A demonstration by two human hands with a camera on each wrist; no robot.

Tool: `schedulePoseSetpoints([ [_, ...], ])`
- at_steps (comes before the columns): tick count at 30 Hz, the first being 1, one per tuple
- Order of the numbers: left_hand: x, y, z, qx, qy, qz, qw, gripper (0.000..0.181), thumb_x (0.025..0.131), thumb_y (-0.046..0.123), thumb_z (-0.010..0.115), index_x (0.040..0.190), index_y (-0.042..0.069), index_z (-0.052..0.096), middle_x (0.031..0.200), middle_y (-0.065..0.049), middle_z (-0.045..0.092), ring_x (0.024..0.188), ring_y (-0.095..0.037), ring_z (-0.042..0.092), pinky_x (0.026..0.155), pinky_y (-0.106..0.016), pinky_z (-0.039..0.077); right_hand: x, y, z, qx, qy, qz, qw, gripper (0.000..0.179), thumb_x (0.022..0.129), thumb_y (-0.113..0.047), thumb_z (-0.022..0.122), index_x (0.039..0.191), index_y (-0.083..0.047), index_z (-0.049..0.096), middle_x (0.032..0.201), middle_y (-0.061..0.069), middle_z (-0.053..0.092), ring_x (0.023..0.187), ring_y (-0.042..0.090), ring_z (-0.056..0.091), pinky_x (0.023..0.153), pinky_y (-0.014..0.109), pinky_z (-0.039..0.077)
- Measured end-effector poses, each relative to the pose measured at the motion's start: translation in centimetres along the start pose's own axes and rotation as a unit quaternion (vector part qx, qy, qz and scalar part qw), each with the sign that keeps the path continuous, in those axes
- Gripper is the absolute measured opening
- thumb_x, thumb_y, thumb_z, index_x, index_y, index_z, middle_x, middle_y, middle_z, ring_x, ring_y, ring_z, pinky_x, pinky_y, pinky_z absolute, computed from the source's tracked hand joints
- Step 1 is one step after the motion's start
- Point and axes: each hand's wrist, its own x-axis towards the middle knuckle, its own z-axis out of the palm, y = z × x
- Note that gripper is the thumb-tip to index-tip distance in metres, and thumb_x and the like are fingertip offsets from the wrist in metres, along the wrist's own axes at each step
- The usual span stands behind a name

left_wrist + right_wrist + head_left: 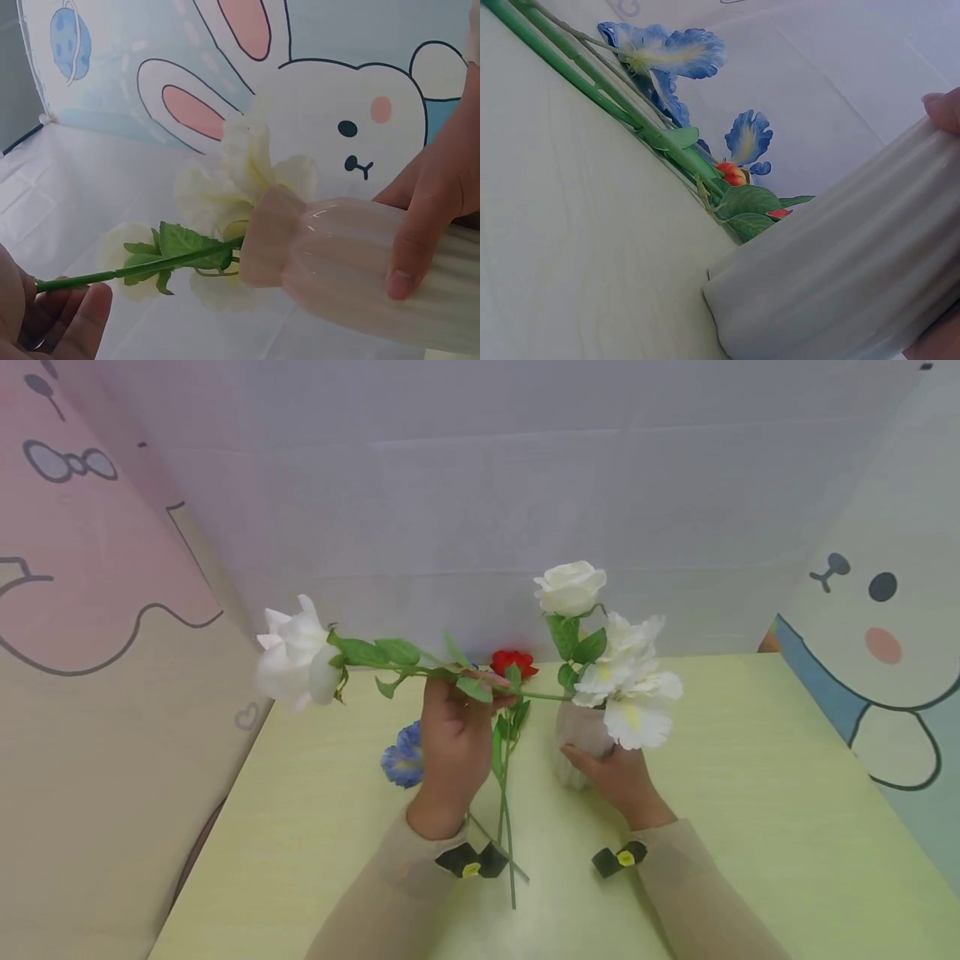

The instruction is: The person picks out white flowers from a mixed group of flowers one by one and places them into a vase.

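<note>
My left hand point(453, 743) grips the stem of a white artificial flower point(296, 656), whose bloom points left. In the left wrist view, its green stem point(127, 273) runs from the fingers to the vase's mouth; whether the tip is inside is hidden. A pale ribbed vase point(581, 739) is held by my right hand point(622, 781), the thumb along its side. A white rose point(570, 589) and a ruffled white iris point(633, 693) rise from the vase. In the right wrist view, the vase's lower part point(840, 262) is at the tabletop.
On the pale table point(750, 810) lie a red flower point(513, 664) and a blue iris point(403, 756), with their stems point(506, 827) pointing towards me, partly behind my left hand. A white cloth wall point(480, 510) stands behind, with cartoon-printed panels point(885, 610) at the sides.
</note>
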Motion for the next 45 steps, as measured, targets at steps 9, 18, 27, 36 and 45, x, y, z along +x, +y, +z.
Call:
schedulePoseSetpoints([
  [9,1.8,1.3,1.0,0.059,-0.031,0.011,0.9977,0.014,0.108,0.001,0.044,0.120,-0.006,0.045,0.104,-0.021,0.061,0.092,-0.033,0.068,0.080,-0.042,0.061,0.1,0.2,0.0,0.028,-0.003,-0.022,0.9994,0.079,0.080,0.006,0.082,0.143,0.007,0.036,0.129,0.021,0.051,0.115,0.021,0.051,0.100,0.021,0.040],
  [18,3.6,1.8,2.2,0.169,-0.091,-0.053,0.9799,0.014,0.108,0.006,0.048,0.119,-0.003,0.050,0.105,-0.020,0.067,0.088,-0.023,0.072,0.083,-0.030,0.059,0.0,0.2,0.2,0.001,0.014,-0.054,0.9984,0.082,0.077,0.006,0.083,0.143,0.010,0.036,0.132,0.027,0.050,0.117,0.016,0.048,0.101,0.017,0.035],
  [27,3.1,1.3,2.9,0.191,-0.109,-0.036,0.9749,0.016,0.108,0.005,0.048,0.120,-0.005,0.051,0.106,-0.017,0.065,0.087,-0.023,0.072,0.088,-0.028,0.057,0.0,0.2,0.2,0.007,0.014,-0.058,0.9982,0.084,0.077,0.006,0.084,0.145,0.010,0.035,0.134,0.028,0.050,0.118,0.013,0.047,0.102,0.016,0.035],
  [36,2.5,0.3,3.7,0.218,-0.121,-0.038,0.9678,0.013,0.106,0.005,0.051,0.116,-0.003,0.055,0.101,-0.013,0.066,0.086,-0.020,0.073,0.085,-0.025,0.057,0.1,0.3,0.0,0.011,0.002,-0.046,0.9989,0.081,0.079,0.006,0.083,0.145,0.008,0.036,0.133,0.023,0.051,0.117,0.014,0.049,0.101,0.016,0.037],
  [45,1.8,-0.4,4.3,0.262,-0.141,-0.056,0.9530,0.016,0.107,0.012,0.051,0.114,0.000,0.059,0.097,-0.008,0.067,0.087,-0.020,0.072,0.073,-0.022,0.057,0.1,0.3,-0.1,0.005,-0.013,-0.017,0.9998,0.082,0.084,-0.002,0.083,0.150,0.002,0.035,0.137,0.018,0.050,0.117,0.018,0.050,0.098,0.019,0.039],
])
